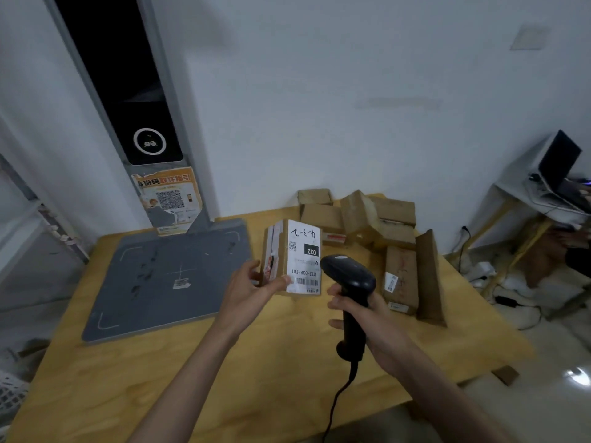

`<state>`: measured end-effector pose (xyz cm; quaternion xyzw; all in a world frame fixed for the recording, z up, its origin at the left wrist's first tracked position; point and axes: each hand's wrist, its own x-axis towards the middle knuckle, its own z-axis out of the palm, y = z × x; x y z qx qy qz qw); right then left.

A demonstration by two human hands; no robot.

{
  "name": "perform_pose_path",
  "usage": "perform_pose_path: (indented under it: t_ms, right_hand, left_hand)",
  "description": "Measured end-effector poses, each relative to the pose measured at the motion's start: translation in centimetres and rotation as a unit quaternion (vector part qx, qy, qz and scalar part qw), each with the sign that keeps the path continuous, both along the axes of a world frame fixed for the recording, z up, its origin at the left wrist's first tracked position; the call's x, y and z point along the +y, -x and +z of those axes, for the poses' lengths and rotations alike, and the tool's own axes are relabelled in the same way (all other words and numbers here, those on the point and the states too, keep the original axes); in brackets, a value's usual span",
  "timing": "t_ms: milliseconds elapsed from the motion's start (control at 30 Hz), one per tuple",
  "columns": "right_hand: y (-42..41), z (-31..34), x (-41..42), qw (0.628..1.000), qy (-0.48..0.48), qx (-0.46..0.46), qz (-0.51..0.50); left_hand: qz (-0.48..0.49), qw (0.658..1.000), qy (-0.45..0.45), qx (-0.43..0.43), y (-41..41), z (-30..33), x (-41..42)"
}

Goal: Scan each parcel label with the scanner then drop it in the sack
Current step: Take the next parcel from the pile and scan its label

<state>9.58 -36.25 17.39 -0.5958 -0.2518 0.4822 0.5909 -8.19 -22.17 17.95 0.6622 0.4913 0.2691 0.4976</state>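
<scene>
Both arms reach forward. The left hand [248, 287] pinches with thumb extended; the right hand [361, 311] curls its fingers in a fist-like grip.

Brown cardboard parcel [281, 257] with white paper label [303, 257], smooth, printed black. Black plastic scanner [350, 282], faintly glossy at its head. Pale wooden table [256, 362], smooth, matt grain. Scuffed matt grey platform [166, 279] at centre left. Dull, creased cardboard boxes [374, 219] at centre right. Torn paper poster [169, 199] above.

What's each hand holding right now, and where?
The left hand holds the parcel by its lower left corner; the right hand grips the scanner by its handle.
</scene>
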Motion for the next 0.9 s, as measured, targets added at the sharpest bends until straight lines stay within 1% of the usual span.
perform_pose_path:
  t_ms: [133,333,467,600,733,900]
  right_hand:
    - [-1.2,-0.8,-2.3,0.997,-0.005,0.031,-0.068]
    - [-4.5,-2.1,-7.7,0.988,0.016,0.025,-0.154]
    - [-6.6,-2.8,-13.2,0.976,0.031,0.026,-0.215]
    - [-8.6,-4.4,-19.0,0.956,0.065,0.033,-0.284]
    - [-10.3,-5.9,-24.4,0.927,0.082,0.059,-0.36]
    - [-11.7,-7.7,-30.3,0.892,0.121,0.091,-0.426]
  left_hand:
    - [-0.076,0.997,0.011,0.029,-3.3,-0.4,-2.5]
    - [-0.197,0.975,0.006,0.102,-9.0,-2.0,-6.1]
    - [-0.285,0.95,0.007,0.127,-13.5,-3.1,-9.4]
    - [-0.364,0.92,0.004,0.145,-18.2,-4.6,-13.8]
    - [-0.428,0.886,0.001,0.179,-22.2,-6.0,-18.7]
    - [-0.482,0.847,0.0,0.225,-26.0,-8.0,-24.8]
